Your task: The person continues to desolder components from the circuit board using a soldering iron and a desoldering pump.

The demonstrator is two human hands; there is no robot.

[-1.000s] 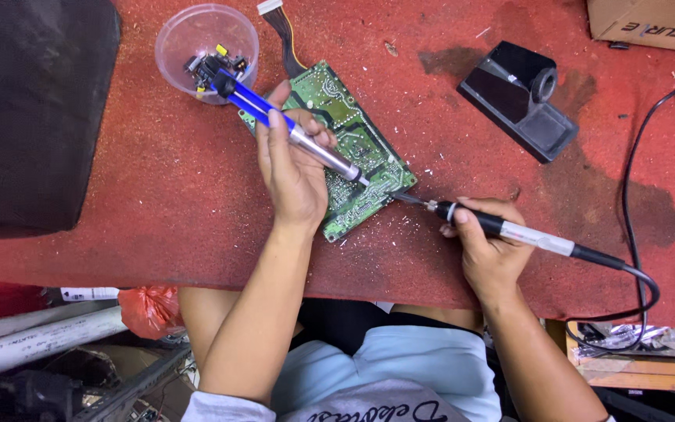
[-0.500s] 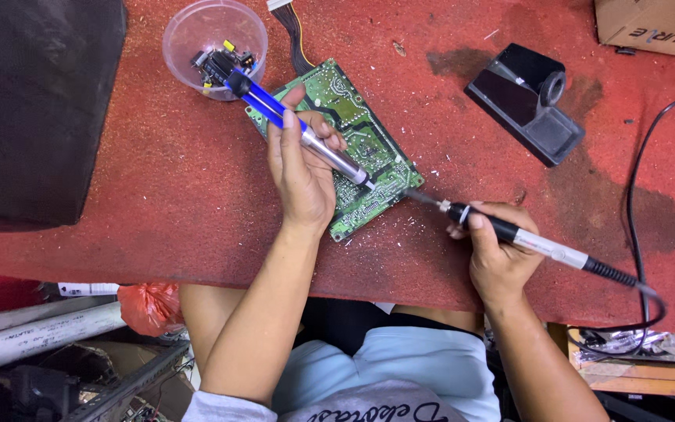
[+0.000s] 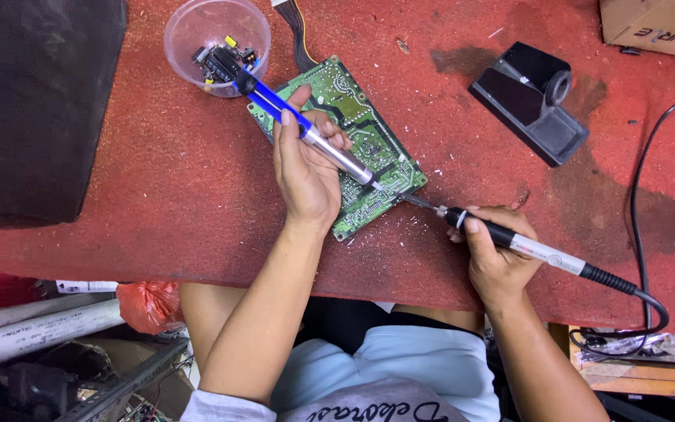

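Observation:
A green circuit board (image 3: 373, 148) lies on the red table (image 3: 158, 195), solder side up. My left hand (image 3: 306, 168) grips a blue and silver desoldering pump (image 3: 306, 133), its tip down on the board near the lower right corner. My right hand (image 3: 498, 254) holds a black soldering iron (image 3: 509, 238) by the handle. The iron's metal tip touches the board's right edge, close to the pump's tip.
A clear plastic bowl (image 3: 216, 43) with small parts stands at the back. A black soldering stand (image 3: 533, 101) sits to the right, a cardboard box (image 3: 654, 27) at the far corner. A large black object (image 3: 37, 101) fills the left. The iron's cable (image 3: 642, 234) loops right.
Both hands and the tools hold almost the same pose on the board; the view has shifted slightly.

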